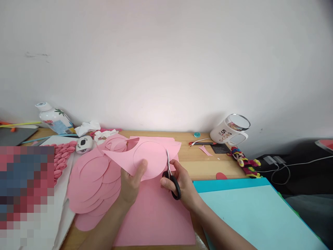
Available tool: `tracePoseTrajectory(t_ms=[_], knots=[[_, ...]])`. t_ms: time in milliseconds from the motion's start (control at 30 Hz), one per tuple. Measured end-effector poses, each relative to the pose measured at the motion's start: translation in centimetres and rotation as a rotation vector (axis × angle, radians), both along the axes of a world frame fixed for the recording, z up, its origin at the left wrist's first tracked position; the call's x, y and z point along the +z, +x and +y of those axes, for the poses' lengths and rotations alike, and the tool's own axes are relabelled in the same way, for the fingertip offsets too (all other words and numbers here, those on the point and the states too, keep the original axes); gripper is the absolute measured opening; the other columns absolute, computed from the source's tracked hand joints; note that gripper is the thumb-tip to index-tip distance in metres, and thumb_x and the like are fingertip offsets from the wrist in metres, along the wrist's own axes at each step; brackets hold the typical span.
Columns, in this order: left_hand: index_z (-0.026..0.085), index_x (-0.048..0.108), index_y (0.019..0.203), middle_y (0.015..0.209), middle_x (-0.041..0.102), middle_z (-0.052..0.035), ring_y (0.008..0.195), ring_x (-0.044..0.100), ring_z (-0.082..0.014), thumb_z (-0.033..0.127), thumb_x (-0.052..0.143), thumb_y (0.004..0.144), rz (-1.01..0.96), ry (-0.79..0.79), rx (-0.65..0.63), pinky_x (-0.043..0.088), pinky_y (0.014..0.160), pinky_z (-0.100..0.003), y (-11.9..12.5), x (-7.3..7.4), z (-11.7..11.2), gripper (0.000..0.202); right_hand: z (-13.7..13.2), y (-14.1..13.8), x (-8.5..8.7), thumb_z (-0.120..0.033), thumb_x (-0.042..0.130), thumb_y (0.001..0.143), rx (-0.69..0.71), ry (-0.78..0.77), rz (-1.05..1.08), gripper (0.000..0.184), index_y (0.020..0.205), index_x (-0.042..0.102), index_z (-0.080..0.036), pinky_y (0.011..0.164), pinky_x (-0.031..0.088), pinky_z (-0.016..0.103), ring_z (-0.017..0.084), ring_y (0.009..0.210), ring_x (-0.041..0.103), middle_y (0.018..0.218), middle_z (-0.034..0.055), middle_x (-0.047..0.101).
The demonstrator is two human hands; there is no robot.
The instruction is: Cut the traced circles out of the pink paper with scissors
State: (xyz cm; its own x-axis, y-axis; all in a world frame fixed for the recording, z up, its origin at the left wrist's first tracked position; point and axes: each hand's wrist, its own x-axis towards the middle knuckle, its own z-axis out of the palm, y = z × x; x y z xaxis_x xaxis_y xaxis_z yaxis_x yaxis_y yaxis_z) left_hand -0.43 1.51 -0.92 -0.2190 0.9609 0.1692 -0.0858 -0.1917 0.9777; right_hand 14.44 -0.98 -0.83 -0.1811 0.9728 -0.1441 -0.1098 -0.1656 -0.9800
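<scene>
My left hand (131,180) grips a pink paper piece (153,158) with a circle drawn on it, thumb on top and fingers underneath. Black-handled scissors (171,177) sit in my right hand (182,182), their blades pointing up and away at the paper's right edge, along the curve of the circle. Under both hands lie large pink sheets (158,218). A pile of cut pink paper circles (91,173) spreads to the left of my left hand.
A white mug (226,130) stands at the back right near a red pen (203,143) and a small doll (244,161). Light blue sheets (247,208) lie at right. A white bottle (54,118), crumpled tissue (88,127) and pink braided pieces (62,156) are at left.
</scene>
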Motion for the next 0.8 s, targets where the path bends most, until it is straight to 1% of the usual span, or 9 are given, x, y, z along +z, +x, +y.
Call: tracePoseTrajectory(t_ms=[100,200,267,333,433,500,567,633,800], knots=[[0.014,0.066,0.079,0.076,0.070,-0.0072,0.081,0.065,-0.0242,0.036,0.060,0.071,0.048,0.017,-0.026,0.054,0.068,-0.031,0.0,-0.1,-0.2,0.024,-0.1,-0.1,-0.2,-0.040,0.072,0.063,-0.033,-0.003,-0.006,0.049,0.094,0.038,-0.021,0.041,0.027,0.019,0.009,0.044,0.038,0.049,-0.0089,0.044],[0.016,0.066,0.089,0.081,0.071,-0.0079,0.081,0.065,-0.0249,0.033,0.066,0.066,0.148,0.088,-0.239,0.054,0.073,-0.034,0.4,0.1,-0.6,0.029,-0.1,-0.2,-0.3,-0.041,0.071,0.065,-0.093,0.013,0.016,0.047,0.093,0.040,-0.020,0.041,0.027,0.019,0.009,0.044,0.037,0.049,-0.0086,0.044],[0.018,0.066,0.096,0.094,0.070,-0.0082,0.089,0.064,-0.0257,0.029,0.070,0.062,0.154,0.130,-0.379,0.051,0.083,-0.037,0.9,0.4,-1.0,0.036,-0.2,-0.4,-0.3,-0.039,0.072,0.064,-0.124,0.026,0.048,0.046,0.091,0.042,-0.019,0.040,0.025,0.018,0.007,0.043,0.033,0.049,-0.0095,0.041],[0.019,0.070,0.076,0.083,0.072,-0.0066,0.087,0.065,-0.0245,0.029,0.066,0.067,0.142,0.121,-0.410,0.048,0.087,-0.038,1.4,0.6,-1.4,0.014,-0.2,-0.5,-0.3,-0.036,0.074,0.062,-0.132,0.036,0.061,0.043,0.088,0.043,-0.019,0.040,0.023,0.018,0.006,0.043,0.031,0.049,-0.0099,0.040],[0.019,0.069,0.059,0.058,0.069,-0.0045,0.068,0.066,-0.0221,0.034,0.056,0.076,0.110,0.039,-0.495,0.053,0.078,-0.036,1.7,0.6,-1.8,0.026,-0.4,-0.9,-0.6,-0.035,0.074,0.062,-0.114,0.031,0.059,0.039,0.081,0.044,-0.019,0.039,0.023,0.018,0.006,0.044,0.031,0.050,-0.0094,0.041],[0.019,0.070,0.065,0.059,0.069,-0.0041,0.072,0.067,-0.0227,0.037,0.058,0.075,0.092,-0.014,-0.372,0.053,0.078,-0.035,1.7,0.4,-1.8,0.024,-0.6,-1.2,-0.8,-0.035,0.075,0.062,-0.088,0.020,0.069,0.038,0.078,0.044,-0.019,0.040,0.024,0.018,0.006,0.044,0.031,0.050,-0.0093,0.040],[0.018,0.069,0.080,0.073,0.071,-0.0045,0.085,0.065,-0.0234,0.037,0.062,0.071,0.066,-0.051,-0.150,0.051,0.084,-0.034,1.7,0.1,-1.7,0.022,-0.8,-1.5,-0.9,-0.035,0.076,0.060,-0.070,0.007,0.077,0.039,0.075,0.044,-0.019,0.040,0.024,0.018,0.006,0.045,0.030,0.050,-0.0097,0.039],[0.017,0.065,0.096,0.089,0.071,-0.0056,0.094,0.063,-0.0233,0.036,0.065,0.069,0.031,-0.058,-0.012,0.049,0.086,-0.034,1.7,-0.3,-1.5,0.033,-0.9,-1.6,-1.0,-0.035,0.077,0.059,-0.058,-0.002,0.082,0.040,0.074,0.043,-0.020,0.041,0.025,0.018,0.006,0.045,0.031,0.050,-0.0096,0.040],[0.015,0.060,0.107,0.095,0.069,-0.0074,0.091,0.064,-0.0234,0.032,0.068,0.067,0.016,-0.020,0.041,0.051,0.084,-0.035,1.9,-0.7,-1.3,0.044,-1.0,-1.6,-1.0,-0.036,0.076,0.061,-0.049,-0.004,0.079,0.040,0.074,0.042,-0.020,0.042,0.026,0.018,0.007,0.047,0.032,0.051,-0.0095,0.039]])
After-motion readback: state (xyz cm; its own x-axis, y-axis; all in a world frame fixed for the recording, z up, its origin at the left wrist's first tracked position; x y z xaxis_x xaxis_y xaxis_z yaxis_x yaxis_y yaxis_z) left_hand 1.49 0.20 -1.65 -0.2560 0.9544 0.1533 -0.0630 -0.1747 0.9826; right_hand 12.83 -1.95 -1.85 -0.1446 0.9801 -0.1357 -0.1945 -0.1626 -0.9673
